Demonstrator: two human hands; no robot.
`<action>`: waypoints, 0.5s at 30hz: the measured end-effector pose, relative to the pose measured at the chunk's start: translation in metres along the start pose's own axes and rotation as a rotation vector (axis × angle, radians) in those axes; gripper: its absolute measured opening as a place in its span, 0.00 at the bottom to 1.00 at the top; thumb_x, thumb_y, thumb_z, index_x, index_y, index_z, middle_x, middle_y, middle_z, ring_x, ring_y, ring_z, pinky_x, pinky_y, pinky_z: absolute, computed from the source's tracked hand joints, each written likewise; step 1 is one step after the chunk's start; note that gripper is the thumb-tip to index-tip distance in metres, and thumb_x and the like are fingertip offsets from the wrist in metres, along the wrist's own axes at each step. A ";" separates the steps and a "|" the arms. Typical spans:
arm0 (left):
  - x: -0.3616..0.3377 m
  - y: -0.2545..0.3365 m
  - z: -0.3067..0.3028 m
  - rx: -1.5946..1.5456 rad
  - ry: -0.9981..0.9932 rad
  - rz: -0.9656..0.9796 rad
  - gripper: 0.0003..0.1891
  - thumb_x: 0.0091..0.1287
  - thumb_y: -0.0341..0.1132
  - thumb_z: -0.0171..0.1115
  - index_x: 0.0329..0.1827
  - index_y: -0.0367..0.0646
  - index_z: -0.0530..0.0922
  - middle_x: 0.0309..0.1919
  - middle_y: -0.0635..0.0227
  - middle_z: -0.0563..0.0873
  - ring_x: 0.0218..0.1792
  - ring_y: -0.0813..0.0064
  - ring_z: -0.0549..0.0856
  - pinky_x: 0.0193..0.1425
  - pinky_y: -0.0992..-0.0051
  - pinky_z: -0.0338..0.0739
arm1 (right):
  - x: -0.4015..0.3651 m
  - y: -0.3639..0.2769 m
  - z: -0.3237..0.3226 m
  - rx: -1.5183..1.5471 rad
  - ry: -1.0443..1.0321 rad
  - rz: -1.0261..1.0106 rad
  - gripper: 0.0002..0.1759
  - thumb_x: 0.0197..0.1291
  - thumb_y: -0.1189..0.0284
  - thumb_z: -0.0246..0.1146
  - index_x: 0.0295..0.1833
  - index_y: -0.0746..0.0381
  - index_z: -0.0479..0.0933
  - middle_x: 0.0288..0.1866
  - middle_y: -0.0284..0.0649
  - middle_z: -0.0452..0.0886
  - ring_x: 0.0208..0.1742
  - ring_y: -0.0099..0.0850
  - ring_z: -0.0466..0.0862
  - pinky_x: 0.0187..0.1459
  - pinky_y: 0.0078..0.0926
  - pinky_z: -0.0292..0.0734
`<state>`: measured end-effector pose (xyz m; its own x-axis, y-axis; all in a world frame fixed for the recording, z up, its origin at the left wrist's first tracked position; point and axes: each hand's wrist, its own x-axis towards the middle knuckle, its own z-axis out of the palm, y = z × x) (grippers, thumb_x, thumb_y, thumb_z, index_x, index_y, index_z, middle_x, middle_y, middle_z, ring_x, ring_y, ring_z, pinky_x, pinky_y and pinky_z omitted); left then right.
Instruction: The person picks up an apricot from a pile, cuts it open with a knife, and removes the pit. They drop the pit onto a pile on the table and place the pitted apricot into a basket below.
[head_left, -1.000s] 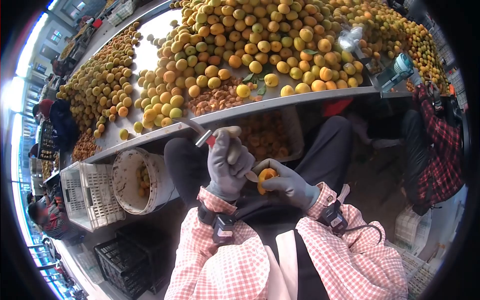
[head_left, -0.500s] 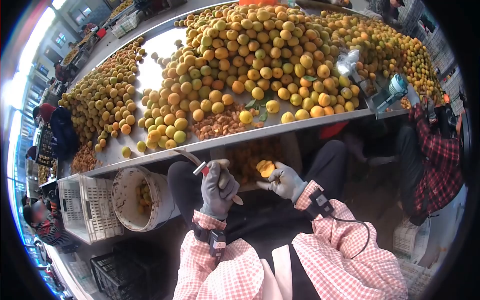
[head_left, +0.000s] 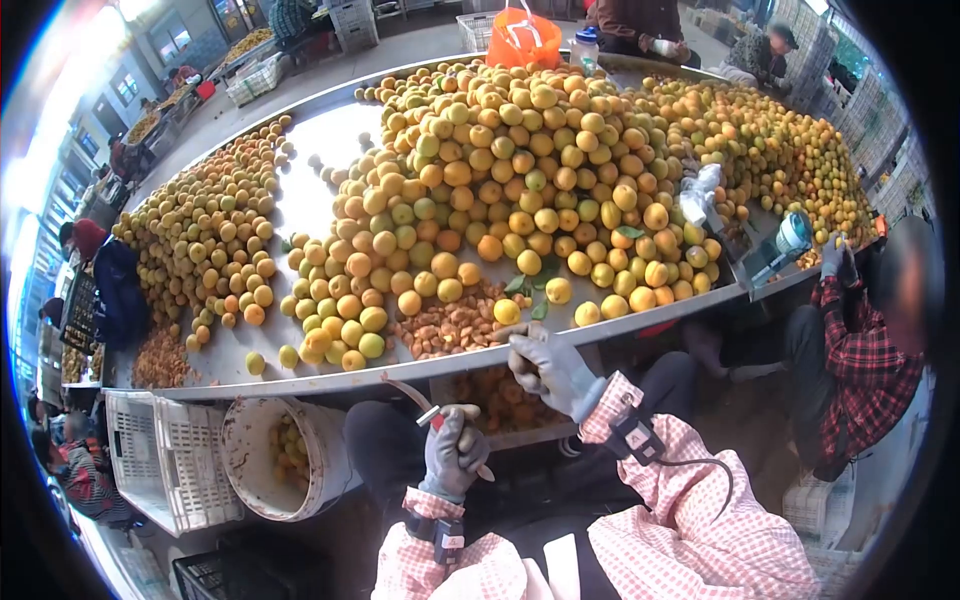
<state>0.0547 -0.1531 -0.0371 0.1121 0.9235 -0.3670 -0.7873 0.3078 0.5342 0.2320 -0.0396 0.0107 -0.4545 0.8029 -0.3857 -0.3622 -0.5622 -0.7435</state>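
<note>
Head view: left hand point(head_left: 452, 450) grips knife point(head_left: 412, 397), right hand point(head_left: 548, 368) spread beside apricots point(head_left: 520, 200).

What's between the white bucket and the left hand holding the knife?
The person's own knee in dark trousers, seen in the head view, sits between bucket and left hand.

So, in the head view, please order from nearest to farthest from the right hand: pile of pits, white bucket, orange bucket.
1. The pile of pits, on the table, just left of the right hand.
2. The white bucket, under the table edge, lower left.
3. The orange bucket, across the table, far side.
</note>
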 end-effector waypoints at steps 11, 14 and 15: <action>0.005 0.007 0.002 0.186 0.084 -0.177 0.12 0.73 0.38 0.56 0.47 0.37 0.78 0.16 0.75 0.70 0.12 0.84 0.66 0.15 0.82 0.62 | 0.141 -0.031 -0.011 -1.363 0.136 -0.617 0.25 0.57 0.70 0.63 0.63 0.57 0.73 0.60 0.43 0.76 0.53 0.39 0.80 0.56 0.33 0.75; 0.010 0.011 0.005 0.291 0.114 -0.222 0.11 0.73 0.39 0.56 0.47 0.39 0.79 0.17 0.76 0.71 0.13 0.85 0.68 0.15 0.83 0.64 | 0.167 -0.030 0.003 -1.805 0.100 -0.301 0.36 0.53 0.64 0.68 0.68 0.55 0.67 0.63 0.47 0.73 0.59 0.47 0.76 0.63 0.37 0.70; 0.012 0.011 0.004 0.349 0.112 -0.234 0.11 0.73 0.39 0.57 0.48 0.41 0.79 0.17 0.76 0.71 0.13 0.86 0.68 0.16 0.83 0.65 | 0.171 -0.032 0.002 -1.823 0.137 -0.305 0.34 0.54 0.64 0.67 0.67 0.56 0.67 0.61 0.46 0.75 0.57 0.44 0.78 0.61 0.36 0.72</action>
<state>0.0493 -0.1377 -0.0328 0.1811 0.7950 -0.5789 -0.4939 0.5826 0.6455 0.1642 0.1147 -0.0304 -0.4554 0.8837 -0.1083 0.8502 0.3955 -0.3475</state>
